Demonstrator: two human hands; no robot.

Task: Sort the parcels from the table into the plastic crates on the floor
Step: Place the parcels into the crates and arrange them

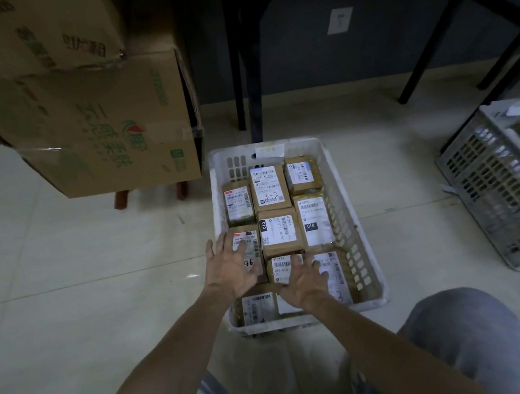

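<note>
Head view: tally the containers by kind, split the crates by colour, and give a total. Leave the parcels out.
White plastic crate: 1
Grey plastic crate: 1
Cardboard boxes: 2, the lower box and the upper box stacked on it
Total: 4

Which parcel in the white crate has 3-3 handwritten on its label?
The parcel in the middle of the far row of the white crate; no other visible label reads 3-3.
</note>
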